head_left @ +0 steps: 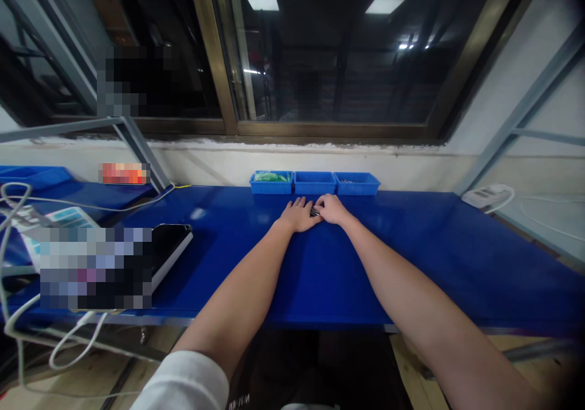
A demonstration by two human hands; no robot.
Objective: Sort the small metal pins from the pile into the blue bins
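Both hands are together on the blue table point(320, 276), just in front of three blue bins. My left hand point(298, 215) lies flat with its fingers spread, beside a small pile of dark and silvery metal pieces point(314, 212). From the right, my right hand point(333, 209) reaches to the same pieces with its thumb and fingers bent together; what it pinches is too small to make out. The left bin point(272, 187) holds green-and-white packets, the middle bin point(314, 187) shows no contents, and the right bin point(357, 189) holds small metal pieces.
A dark-screened device point(171, 245), partly blurred out, lies at the table's left with white cables around it. A white power strip point(487, 197) sits at the far right. Grey metal frame bars rise at both sides, with a window behind.
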